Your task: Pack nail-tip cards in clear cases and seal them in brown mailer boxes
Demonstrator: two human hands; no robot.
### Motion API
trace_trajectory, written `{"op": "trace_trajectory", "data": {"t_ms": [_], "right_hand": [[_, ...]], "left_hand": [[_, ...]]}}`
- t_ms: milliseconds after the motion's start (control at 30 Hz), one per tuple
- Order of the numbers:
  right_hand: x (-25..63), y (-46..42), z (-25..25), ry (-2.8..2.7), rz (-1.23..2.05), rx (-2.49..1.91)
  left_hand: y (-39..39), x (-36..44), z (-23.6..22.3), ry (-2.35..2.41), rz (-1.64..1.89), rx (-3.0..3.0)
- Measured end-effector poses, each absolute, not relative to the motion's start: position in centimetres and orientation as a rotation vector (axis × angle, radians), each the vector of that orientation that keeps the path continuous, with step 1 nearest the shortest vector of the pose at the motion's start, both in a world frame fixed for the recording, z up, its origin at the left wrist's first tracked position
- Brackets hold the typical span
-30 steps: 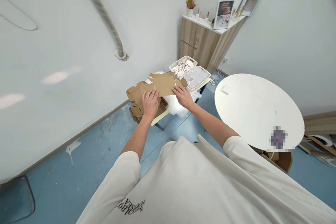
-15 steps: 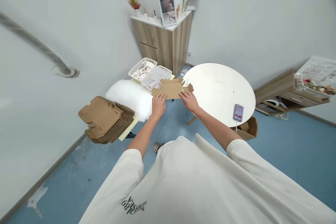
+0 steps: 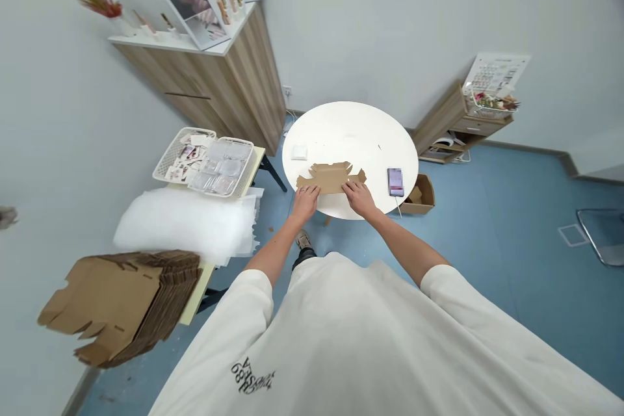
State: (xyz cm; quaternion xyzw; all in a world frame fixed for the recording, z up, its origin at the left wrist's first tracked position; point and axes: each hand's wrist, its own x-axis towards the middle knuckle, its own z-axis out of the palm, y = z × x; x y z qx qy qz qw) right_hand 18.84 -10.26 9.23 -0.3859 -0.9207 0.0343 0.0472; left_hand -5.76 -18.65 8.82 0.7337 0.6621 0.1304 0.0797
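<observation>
One flat cardboard blank (image 3: 329, 178) is between two hands over the near part of a round white counter (image 3: 341, 127), in the middle of the frame. The left hand (image 3: 306, 202) pinches its near edge toward the left end, and the right hand (image 3: 359, 199) pinches the same edge toward the right end. Fingers lie on top, while the thumbs are hidden. The blank's middle panel sits between and just beyond the hands, its notched flaps pointing toward the top of the frame. Whether it touches the counter cannot be told.

The round counter also carries one small white packet (image 3: 299, 152), beyond the left hand, and one phone (image 3: 395, 182), to the right of the right hand. One open carton (image 3: 429, 192) stands on the floor just right of the counter.

At the left of the frame, a pale yellow counter (image 3: 199, 294) bears two white baskets, one with printed cards (image 3: 163, 162) and one with clear packets (image 3: 249, 166); one pile of white sheets (image 3: 185, 221); and, lower left, one stack of cardboard blanks (image 3: 112, 299), too tight to count. Two framed pictures (image 3: 194, 10) show at upper left.
</observation>
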Motion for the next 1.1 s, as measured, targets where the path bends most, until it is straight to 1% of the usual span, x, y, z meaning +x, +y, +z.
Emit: {"op": "trace_trajectory", "data": {"t_ms": [233, 467, 567, 767, 1100], "right_hand": [[20.2, -7.8, 7.0, -2.799, 0.187, -1.396], [18.8, -3.6, 4.5, -2.801, 0.419, -1.671], [18.0, -2.6, 3.5, -2.791, 0.467, -1.764], [17.2, -1.4, 1.6, -2.793, 0.522, -1.856], [17.8, 0.7, -1.1, -2.806, 0.645, -1.783]], "left_hand": [[-12.5, -5.4, 5.4, 1.799, 0.28, 2.271], [-5.9, -7.1, 2.0, 1.607, 0.152, 2.304], [-3.9, -7.7, 0.8, 1.536, 0.102, 2.321], [-1.7, -8.1, -0.7, 1.452, 0.02, 2.312], [-0.6, -7.6, -2.3, 1.456, -0.124, 2.191]]}}
